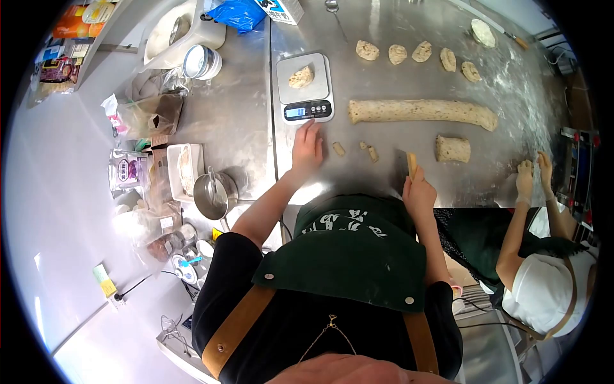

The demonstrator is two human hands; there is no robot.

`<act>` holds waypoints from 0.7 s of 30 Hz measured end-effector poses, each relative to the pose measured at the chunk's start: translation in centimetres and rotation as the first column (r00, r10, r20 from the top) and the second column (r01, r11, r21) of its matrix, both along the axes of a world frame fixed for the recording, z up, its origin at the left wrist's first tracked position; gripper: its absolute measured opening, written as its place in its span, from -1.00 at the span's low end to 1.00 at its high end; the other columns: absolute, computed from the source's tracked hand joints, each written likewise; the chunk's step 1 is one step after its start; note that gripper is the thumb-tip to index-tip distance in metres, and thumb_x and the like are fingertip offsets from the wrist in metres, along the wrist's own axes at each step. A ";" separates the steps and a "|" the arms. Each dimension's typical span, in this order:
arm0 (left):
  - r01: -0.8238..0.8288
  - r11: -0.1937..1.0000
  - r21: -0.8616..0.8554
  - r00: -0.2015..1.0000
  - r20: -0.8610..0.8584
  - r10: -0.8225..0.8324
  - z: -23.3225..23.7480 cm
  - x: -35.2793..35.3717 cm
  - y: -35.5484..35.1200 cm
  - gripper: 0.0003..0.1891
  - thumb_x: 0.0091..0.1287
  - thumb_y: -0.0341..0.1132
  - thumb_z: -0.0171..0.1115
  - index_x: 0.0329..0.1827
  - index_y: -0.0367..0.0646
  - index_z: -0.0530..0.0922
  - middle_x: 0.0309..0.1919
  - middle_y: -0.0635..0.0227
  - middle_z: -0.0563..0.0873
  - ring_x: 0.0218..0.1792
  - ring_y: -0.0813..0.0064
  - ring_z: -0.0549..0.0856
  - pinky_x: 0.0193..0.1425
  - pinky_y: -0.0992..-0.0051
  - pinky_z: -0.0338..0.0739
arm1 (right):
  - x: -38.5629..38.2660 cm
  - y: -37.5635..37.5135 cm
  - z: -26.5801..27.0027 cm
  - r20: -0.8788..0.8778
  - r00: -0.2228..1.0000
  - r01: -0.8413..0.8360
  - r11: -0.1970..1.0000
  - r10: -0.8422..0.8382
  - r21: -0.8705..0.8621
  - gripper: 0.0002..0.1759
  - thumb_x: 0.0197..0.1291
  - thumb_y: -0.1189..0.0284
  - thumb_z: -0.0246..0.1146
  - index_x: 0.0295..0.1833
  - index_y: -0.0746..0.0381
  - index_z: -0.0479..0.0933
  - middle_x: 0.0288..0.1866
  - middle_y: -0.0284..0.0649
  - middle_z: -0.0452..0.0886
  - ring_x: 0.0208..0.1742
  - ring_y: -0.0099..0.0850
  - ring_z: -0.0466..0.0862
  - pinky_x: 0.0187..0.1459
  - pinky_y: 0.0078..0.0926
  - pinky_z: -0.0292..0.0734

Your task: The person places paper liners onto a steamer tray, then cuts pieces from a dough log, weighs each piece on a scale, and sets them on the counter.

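Note:
My left hand (307,147) lies at the front edge of a digital scale (323,80), with its fingers stretched toward the buttons. Nothing shows in that hand. On the scale's plate sits a lump of speckled dough (301,77), while the display reads about zero. My right hand (419,192) grips the wooden handle of a dough scraper (412,164) near the table's front edge. Between my hands lie small dough scraps (338,149). A long dough log (422,112) stretches across the table, and a short thick dough piece (453,149) rests to the right of the scraper.
Several cut dough pieces (397,54) form a row at the back. Behind them are a spoon (332,8) and a knife (517,40). A metal pot (214,194) and a white tray (186,173) stand left. At right, a co-worker's hands (534,174) reach the floured table.

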State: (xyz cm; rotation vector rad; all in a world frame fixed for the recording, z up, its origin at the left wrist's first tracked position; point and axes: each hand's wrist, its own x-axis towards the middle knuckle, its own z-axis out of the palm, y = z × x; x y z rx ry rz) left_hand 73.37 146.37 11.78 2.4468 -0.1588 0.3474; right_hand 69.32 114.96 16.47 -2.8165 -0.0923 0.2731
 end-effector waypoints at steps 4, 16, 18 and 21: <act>-0.009 1.000 -0.022 0.999 -0.042 0.008 -0.5 -2.0 -0.6 -0.58 0.12 -0.59 0.19 0.11 -0.24 0.46 0.13 0.01 0.48 0.13 -0.01 0.50 0.18 0.24 0.45 | 0.0 0.0 0.0 0.020 1.000 -0.005 1.000 0.005 0.015 -0.63 0.20 0.38 0.17 0.08 0.30 0.32 -0.49 -0.05 0.60 -0.52 -0.08 0.63 -0.47 -0.16 0.53; 0.007 1.000 -0.028 1.000 -0.023 -0.007 -0.5 -2.3 -0.8 -0.64 0.12 -0.58 0.19 0.02 -0.21 0.52 0.06 0.07 0.54 0.05 0.02 0.54 0.10 0.26 0.49 | 0.0 0.0 -0.2 0.011 1.000 0.010 1.000 -0.010 0.023 -0.63 0.20 0.37 0.16 0.07 0.31 0.32 -0.48 -0.06 0.60 -0.51 -0.08 0.63 -0.47 -0.15 0.52; 0.030 0.999 -0.024 1.000 -0.009 -0.030 -0.6 -1.8 -1.0 -0.68 0.12 -0.58 0.19 -0.03 -0.21 0.55 0.00 0.11 0.57 0.01 0.05 0.56 0.07 0.27 0.51 | -0.1 0.0 -0.2 0.016 1.000 0.011 1.000 -0.011 0.019 -0.63 0.20 0.38 0.16 0.07 0.32 0.32 -0.48 -0.06 0.60 -0.51 -0.08 0.63 -0.47 -0.15 0.52; 0.097 0.995 -0.033 0.995 -0.025 -0.098 -0.6 -1.3 -1.9 -0.74 0.11 -0.56 0.19 -0.11 -0.20 0.59 -0.11 0.19 0.62 -0.07 0.11 0.58 0.01 0.28 0.52 | -0.1 0.0 -0.2 0.024 1.000 0.012 1.000 -0.013 0.024 -0.62 0.20 0.38 0.16 0.07 0.32 0.32 -0.48 -0.06 0.61 -0.51 -0.07 0.63 -0.47 -0.14 0.52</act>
